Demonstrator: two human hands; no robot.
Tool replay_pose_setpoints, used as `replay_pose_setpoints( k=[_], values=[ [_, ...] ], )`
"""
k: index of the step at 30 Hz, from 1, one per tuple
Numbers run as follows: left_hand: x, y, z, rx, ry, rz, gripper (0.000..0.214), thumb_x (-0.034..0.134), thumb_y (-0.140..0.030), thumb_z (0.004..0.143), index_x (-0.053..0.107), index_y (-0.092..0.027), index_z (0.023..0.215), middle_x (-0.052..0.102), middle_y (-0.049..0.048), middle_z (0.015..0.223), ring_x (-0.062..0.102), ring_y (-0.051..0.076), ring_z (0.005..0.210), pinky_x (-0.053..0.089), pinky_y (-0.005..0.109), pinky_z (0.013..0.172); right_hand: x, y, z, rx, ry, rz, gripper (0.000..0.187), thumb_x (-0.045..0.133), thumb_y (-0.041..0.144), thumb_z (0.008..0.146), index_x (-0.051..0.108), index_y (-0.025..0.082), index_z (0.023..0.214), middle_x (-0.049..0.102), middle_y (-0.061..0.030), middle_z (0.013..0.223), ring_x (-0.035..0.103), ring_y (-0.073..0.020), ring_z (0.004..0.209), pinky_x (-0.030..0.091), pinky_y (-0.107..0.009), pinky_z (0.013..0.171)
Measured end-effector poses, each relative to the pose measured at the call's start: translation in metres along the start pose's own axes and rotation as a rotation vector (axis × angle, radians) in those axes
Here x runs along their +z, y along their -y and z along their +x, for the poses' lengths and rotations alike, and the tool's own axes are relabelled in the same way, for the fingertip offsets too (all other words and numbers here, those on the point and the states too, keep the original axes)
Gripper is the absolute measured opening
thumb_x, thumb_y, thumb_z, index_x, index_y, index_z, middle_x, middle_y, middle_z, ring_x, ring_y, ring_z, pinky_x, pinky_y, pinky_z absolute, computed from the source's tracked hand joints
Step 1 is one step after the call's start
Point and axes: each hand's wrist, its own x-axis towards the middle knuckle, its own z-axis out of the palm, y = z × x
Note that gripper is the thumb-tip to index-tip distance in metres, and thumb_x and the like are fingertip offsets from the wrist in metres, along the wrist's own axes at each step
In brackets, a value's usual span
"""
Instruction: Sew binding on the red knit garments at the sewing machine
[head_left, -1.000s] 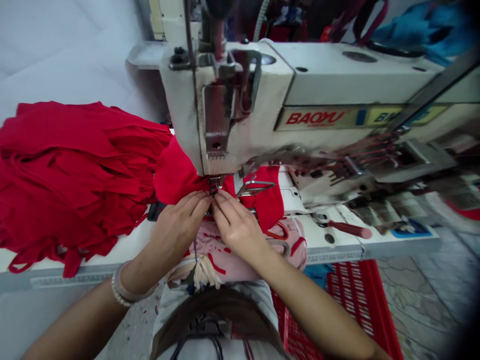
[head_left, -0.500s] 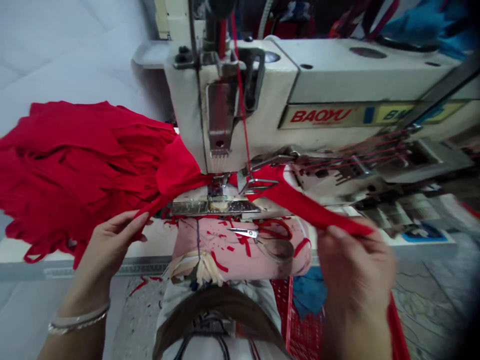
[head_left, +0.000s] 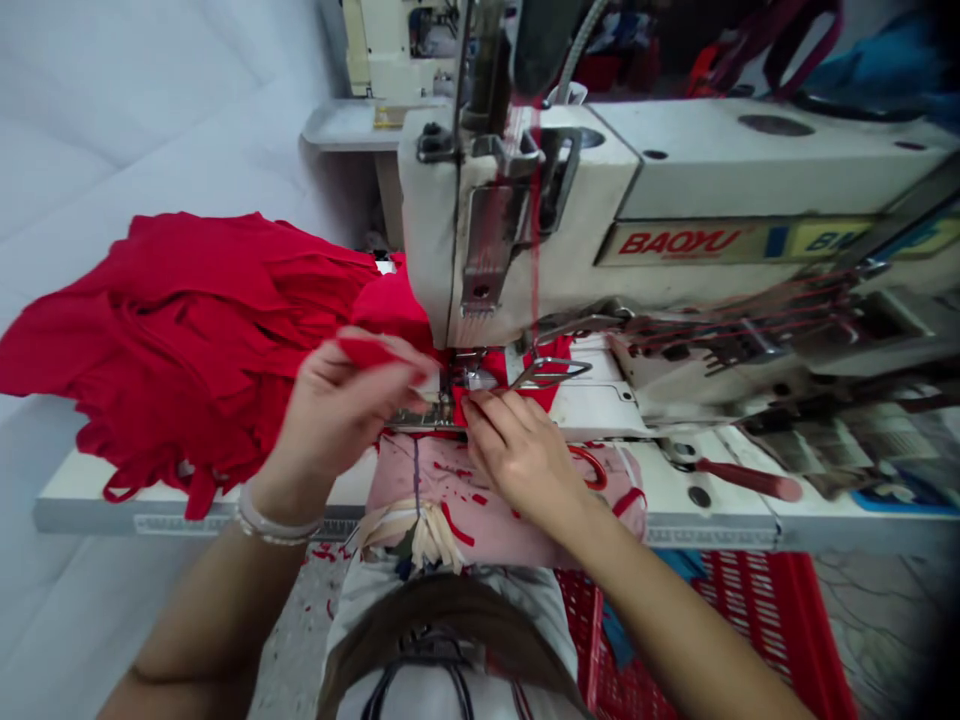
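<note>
My left hand [head_left: 334,405], smeared by motion, is raised just left of the presser foot [head_left: 469,365]. Its fingers are closed on a small piece of red fabric [head_left: 367,352]. On the sewing machine [head_left: 517,270], my right hand [head_left: 525,460] has its fingers together at the edge of a red fabric strip [head_left: 551,397], close by the presser foot. What its fingertips grip underneath is partly hidden. Beneath my right hand, scissors show only a red handle [head_left: 590,466] on the pink padded cloth [head_left: 397,475]. A large heap of red fabric [head_left: 195,320] lies to the left.
A red-handled screwdriver [head_left: 750,480] lies on the table at right. Below the table edge [head_left: 712,532] stands a red plastic basket [head_left: 795,620] with blue cloth [head_left: 619,635]. Red scraps are scattered on the pink cloth. A wire thread guide [head_left: 562,370] juts out beside the needles.
My right hand has come from the far right to the presser foot, and the long strip no longer stretches out to it. My left hand has moved up and right, off the heap's edge.
</note>
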Motion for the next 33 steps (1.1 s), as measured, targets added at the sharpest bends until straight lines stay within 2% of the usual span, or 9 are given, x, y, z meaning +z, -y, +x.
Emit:
replay_pose_setpoints(
  k=[3, 5, 7, 9, 12, 15, 21, 25, 33],
  values=[
    [0.009, 0.025, -0.005, 0.272, 0.342, 0.825, 0.012, 0.061, -0.022, 0.092, 0.072, -0.016, 0.095, 0.072, 0.0050, 0.093, 0.067, 0.014, 0.087, 0.054, 0.023, 0.077, -0.003, -0.005, -0.006, 0.038, 0.004, -0.030, 0.017, 0.060, 0.010, 0.086, 0.070, 0.003, 0.098, 0.068, -0.0171, 0.104, 0.054, -0.0263, 0.091, 0.050, -0.038, 0.072],
    [0.008, 0.034, -0.012, 0.473, 0.439, 1.245, 0.018, 0.053, -0.018, 0.096, 0.070, -0.014, 0.101, 0.070, 0.0078, 0.100, 0.064, 0.017, 0.091, 0.053, 0.027, 0.078, -0.002, -0.007, -0.010, 0.072, -0.014, -0.023, 0.022, 0.057, 0.009, 0.087, 0.068, 0.001, 0.105, 0.068, -0.0186, 0.108, 0.055, -0.0272, 0.095, 0.052, -0.040, 0.078],
    [0.007, 0.034, -0.019, 0.546, 0.493, 1.508, 0.021, 0.050, -0.015, 0.096, 0.068, -0.012, 0.106, 0.068, 0.0096, 0.103, 0.062, 0.020, 0.092, 0.052, 0.030, 0.076, 0.000, -0.005, -0.011, 0.144, -0.063, 0.033, 0.027, 0.054, 0.009, 0.089, 0.066, 0.000, 0.112, 0.067, -0.0193, 0.110, 0.055, -0.0261, 0.098, 0.053, -0.040, 0.085],
    [0.010, 0.028, -0.027, 0.520, 0.528, 1.663, 0.025, 0.048, -0.012, 0.094, 0.065, -0.009, 0.112, 0.066, 0.0118, 0.106, 0.060, 0.022, 0.091, 0.052, 0.031, 0.074, 0.002, 0.000, -0.010, 0.230, -0.114, 0.118, 0.028, 0.051, 0.009, 0.091, 0.064, -0.001, 0.114, 0.067, -0.0187, 0.109, 0.056, -0.0242, 0.099, 0.052, -0.039, 0.090],
    [0.019, 0.020, -0.036, 0.439, 0.524, 1.753, 0.033, 0.048, -0.008, 0.092, 0.060, -0.004, 0.122, 0.064, 0.0150, 0.109, 0.059, 0.024, 0.090, 0.052, 0.034, 0.074, 0.004, 0.011, -0.008, 0.256, -0.114, 0.132, 0.030, 0.053, 0.012, 0.091, 0.064, 0.001, 0.117, 0.067, -0.0171, 0.113, 0.054, -0.0253, 0.102, 0.052, -0.041, 0.091],
    [0.024, 0.020, -0.040, 0.371, 0.517, 1.770, 0.037, 0.051, -0.010, 0.091, 0.058, -0.007, 0.127, 0.064, 0.0138, 0.109, 0.059, 0.026, 0.091, 0.053, 0.036, 0.073, 0.003, 0.017, -0.006, 0.216, -0.065, 0.053, 0.032, 0.054, 0.014, 0.090, 0.065, 0.004, 0.118, 0.067, -0.0155, 0.117, 0.051, -0.0275, 0.104, 0.052, -0.043, 0.087],
    [0.020, 0.026, -0.039, 0.391, 0.500, 1.684, 0.033, 0.046, -0.008, 0.093, 0.059, -0.005, 0.122, 0.063, 0.0147, 0.118, 0.059, 0.025, 0.099, 0.052, 0.036, 0.081, 0.000, 0.013, -0.006, 0.200, -0.014, 0.074, 0.033, 0.052, 0.016, 0.091, 0.066, 0.006, 0.120, 0.066, -0.0141, 0.119, 0.050, -0.0275, 0.106, 0.049, -0.043, 0.086],
    [0.018, 0.027, -0.039, 0.360, 0.517, 1.636, 0.036, 0.044, -0.008, 0.094, 0.055, -0.006, 0.128, 0.062, 0.0141, 0.121, 0.059, 0.024, 0.102, 0.051, 0.036, 0.085, 0.000, 0.012, -0.006, 0.187, -0.013, 0.078, 0.033, 0.052, 0.016, 0.090, 0.066, 0.005, 0.119, 0.066, -0.0150, 0.120, 0.050, -0.0281, 0.107, 0.047, -0.042, 0.088],
    [0.017, 0.034, -0.039, 0.379, 0.479, 1.667, 0.037, 0.041, -0.007, 0.093, 0.055, -0.004, 0.128, 0.061, 0.0169, 0.123, 0.060, 0.026, 0.101, 0.053, 0.039, 0.085, 0.003, 0.009, 0.000, 0.176, -0.015, 0.049, 0.030, 0.052, 0.015, 0.093, 0.066, 0.006, 0.117, 0.068, -0.0131, 0.118, 0.053, -0.0256, 0.101, 0.046, -0.040, 0.083]
  ],
)
